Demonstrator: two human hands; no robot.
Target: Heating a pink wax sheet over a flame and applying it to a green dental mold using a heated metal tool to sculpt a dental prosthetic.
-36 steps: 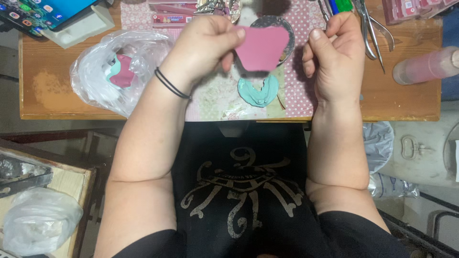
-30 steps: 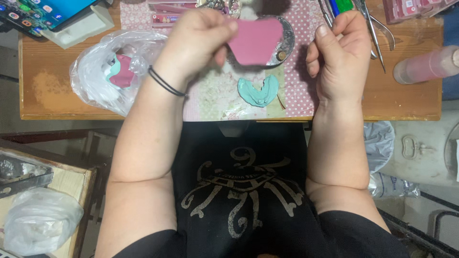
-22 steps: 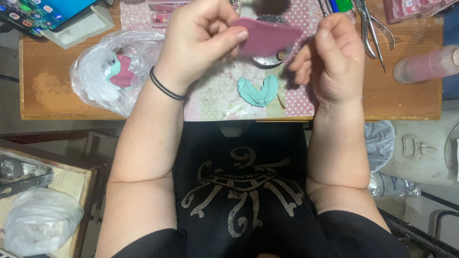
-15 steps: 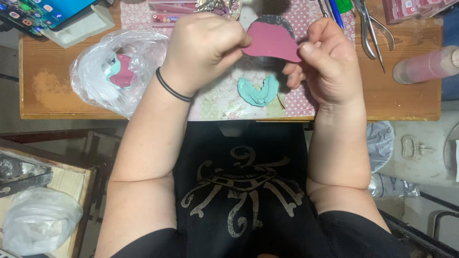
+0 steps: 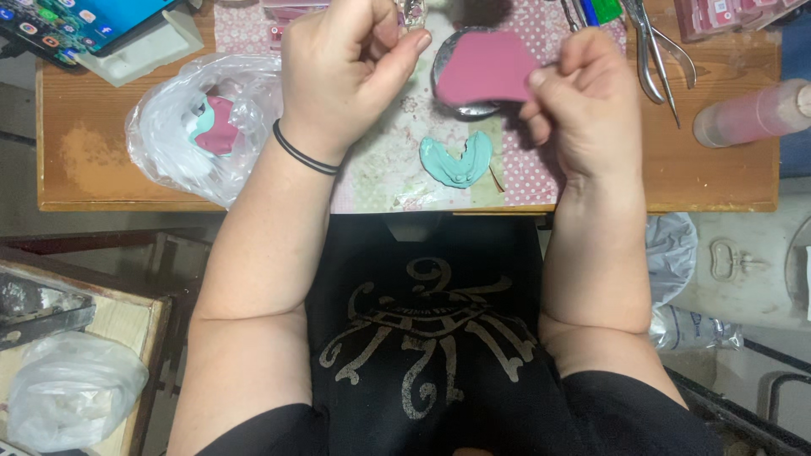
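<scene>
Above the tabletop's [image 5: 693,181] far edge, my right hand [image 5: 583,110] pinched the pink wax sheet [image 5: 486,69].
Left hand [image 5: 342,72] fingers curled together, empty; I judged the one-sided pinch might let it sag or drop.

Dusky-pink wax sheet [image 5: 486,67], teal dental cast [image 5: 456,160], pink polka-dot cloth [image 5: 524,169], black wristband [image 5: 302,152].

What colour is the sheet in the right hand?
Pink sheet, pinched by the right hand; head view.
</scene>
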